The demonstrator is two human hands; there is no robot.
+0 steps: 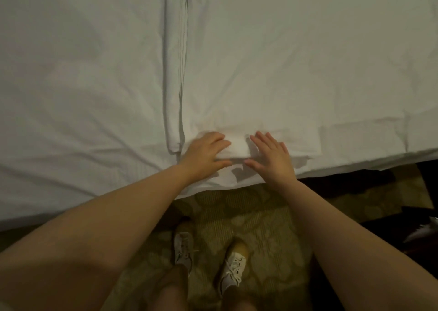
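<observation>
A white sheet (284, 61) covers the bed and fills the upper part of the head view. A long folded ridge of cloth (174, 73) runs from the top down to the near edge. My left hand (205, 153) lies flat on the sheet just right of the ridge's lower end, fingers pointing right. My right hand (271, 155) hovers or presses flat beside it, fingers straight and spread, pointing up-left. Between the two hands lies a small raised fold of sheet (238, 148). Neither hand grips anything.
The bed's near edge (355, 164) runs across the middle of the view. Below it is patterned carpet (248, 215) with my two white shoes (233, 270). Dark furniture (403, 192) stands at the right by the bed edge.
</observation>
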